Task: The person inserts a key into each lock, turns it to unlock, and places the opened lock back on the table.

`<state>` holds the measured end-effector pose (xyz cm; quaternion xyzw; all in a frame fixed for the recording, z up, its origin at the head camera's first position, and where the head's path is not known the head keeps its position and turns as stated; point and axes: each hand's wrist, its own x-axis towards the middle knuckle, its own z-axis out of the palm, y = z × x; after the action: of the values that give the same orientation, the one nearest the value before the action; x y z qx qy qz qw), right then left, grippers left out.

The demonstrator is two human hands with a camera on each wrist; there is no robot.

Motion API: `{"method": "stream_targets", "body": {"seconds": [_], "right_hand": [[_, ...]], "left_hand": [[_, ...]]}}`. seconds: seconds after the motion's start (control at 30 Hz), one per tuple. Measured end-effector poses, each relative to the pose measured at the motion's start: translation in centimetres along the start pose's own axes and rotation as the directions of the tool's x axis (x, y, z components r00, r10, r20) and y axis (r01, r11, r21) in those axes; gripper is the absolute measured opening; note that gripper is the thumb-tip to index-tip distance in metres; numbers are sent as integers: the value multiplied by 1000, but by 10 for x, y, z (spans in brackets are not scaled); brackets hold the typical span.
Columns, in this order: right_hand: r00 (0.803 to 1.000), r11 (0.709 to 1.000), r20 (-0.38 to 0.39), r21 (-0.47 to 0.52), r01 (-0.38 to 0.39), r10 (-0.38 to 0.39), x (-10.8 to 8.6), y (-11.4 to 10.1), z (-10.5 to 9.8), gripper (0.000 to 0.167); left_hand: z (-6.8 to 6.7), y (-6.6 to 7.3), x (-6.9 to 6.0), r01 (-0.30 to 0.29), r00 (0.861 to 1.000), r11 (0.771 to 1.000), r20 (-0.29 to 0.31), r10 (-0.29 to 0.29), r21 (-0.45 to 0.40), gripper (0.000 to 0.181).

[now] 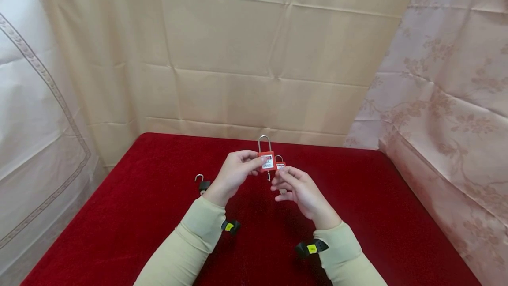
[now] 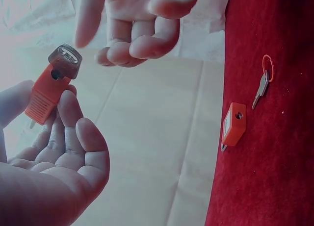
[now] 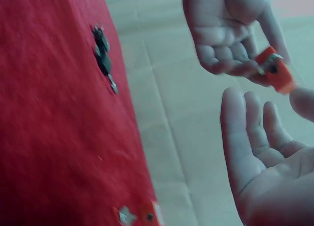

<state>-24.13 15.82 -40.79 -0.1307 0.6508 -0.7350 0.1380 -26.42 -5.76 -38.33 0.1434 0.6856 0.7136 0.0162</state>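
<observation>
My left hand (image 1: 232, 173) pinches an orange-red padlock (image 1: 268, 162) between thumb and fingers. Its long metal shackle points up, and a white label covers its front. A key (image 2: 65, 61) sticks out of the keyhole in its base. Just below and to the right is my right hand (image 1: 300, 189), its fingers loosely bent around nothing; they are near the key but appear apart from it. Beyond the right fingertips a second orange padlock (image 2: 234, 124) lies on the table, partly covered in the head view. Beside it is a loose key (image 2: 262, 87) on an orange ring.
To the left on the red cloth-covered table (image 1: 131, 215) lies a black padlock (image 1: 204, 185) with its shackle raised; the left wrist partly covers its lower end. A beige curtain (image 1: 238, 56) hangs behind the table, with patterned cloth (image 1: 448, 78) at the right.
</observation>
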Motion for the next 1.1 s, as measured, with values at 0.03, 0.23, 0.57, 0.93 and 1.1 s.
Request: {"method": "stream_targets", "body": {"seconds": [0.03, 0.23, 0.57, 0.93, 1.1], "right_hand": [[1000, 1000, -14, -25, 10, -11, 0, -2, -2, 18], [996, 992, -43, -106, 68, -73, -5, -15, -13, 27], [982, 981, -62, -84, 172, -178, -19, -36, -32, 23], [977, 978, -66, -63, 200, -205, -22, -40, -35, 18], [978, 980, -85, -70, 187, -193, -21, -38, -34, 20]], "left_hand": [[0, 1, -1, 7, 1000, 1000, 1, -7, 3, 24], [-1, 0, 0, 28, 1000, 1000, 4, -28, 6, 25], [-6, 0, 0, 30, 999, 999, 36, -31, 24, 26], [-5, -3, 0, 49, 997, 998, 52, -51, 31, 24], [-4, -6, 1, 62, 995, 997, 71, -65, 43, 26]]}}
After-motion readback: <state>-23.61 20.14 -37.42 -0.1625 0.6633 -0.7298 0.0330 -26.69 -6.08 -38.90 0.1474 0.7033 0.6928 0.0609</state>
